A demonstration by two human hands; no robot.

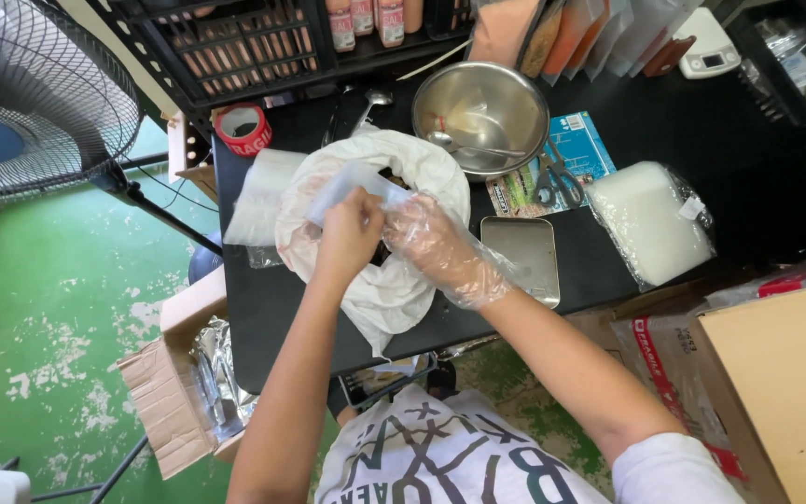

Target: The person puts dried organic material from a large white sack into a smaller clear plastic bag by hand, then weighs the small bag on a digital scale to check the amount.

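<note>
**Both grips closed on a small clear bag over the white sack**

Your left grip [349, 233] is bare and pinched shut on a small clear plastic bag [352, 182], holding its lower edge. Your right grip [426, 238], inside a thin clear disposable glove, curls closed just beside the left one, its fingertips at the same bag; how much of the bag it has hold of, you cannot tell from here. Both sit directly over the open mouth of the big white sack [394, 289].

From there, largest first. The black surface [757, 159] carries everything in front of you. At its left end a standing fan [34, 93] rises from the green floor [58, 308]. An open cardboard box [174, 383] with foil packets sits on the floor, below the surface's near left corner. The white sack lies crumpled on the near part of the surface, dark contents showing in its opening. Behind it stands a steel mixing bowl [501, 93] with a spoon [464, 147] inside. To the right lies a clear packet of white material [650, 219]. A flat steel tray [526, 254] rests just right of your gloved grip. Scissors [560, 177] lie on a blue leaflet between bowl and packet. A red tape roll [243, 129] stands at the far left corner.
</note>
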